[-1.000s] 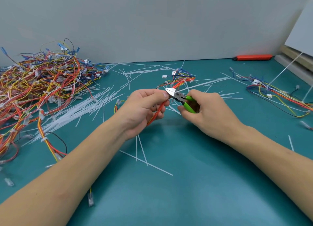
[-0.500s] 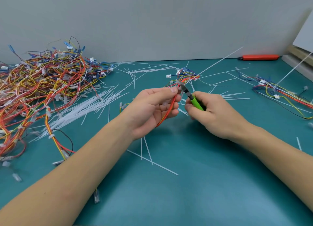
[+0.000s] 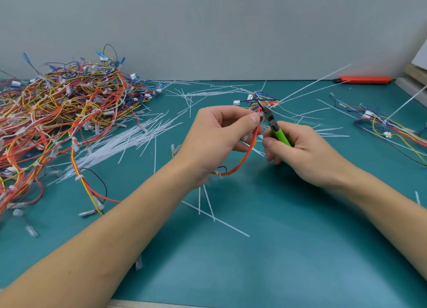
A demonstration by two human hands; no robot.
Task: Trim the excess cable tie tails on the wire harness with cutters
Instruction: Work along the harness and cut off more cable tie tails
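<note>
Left hand (image 3: 217, 134) pinches harness (image 3: 248, 153) above table (image 3: 277, 250), likely steadying tie for cut. Right hand (image 3: 298, 153) grips cutters (image 3: 273, 126), tip at tie, tail (image 3: 316, 82) pointing away.

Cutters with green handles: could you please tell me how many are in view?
1: the green-handled cutters are gripped in the right hand, tip at the wire harness held by the left hand. Others may be hidden.

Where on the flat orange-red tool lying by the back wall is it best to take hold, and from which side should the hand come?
Grip the orange-red tool round the middle of its long body, coming from above and in front. It lies flat on the teal mat along the grey wall, so its rear side looks blocked; its dark left tip is best avoided.
</note>
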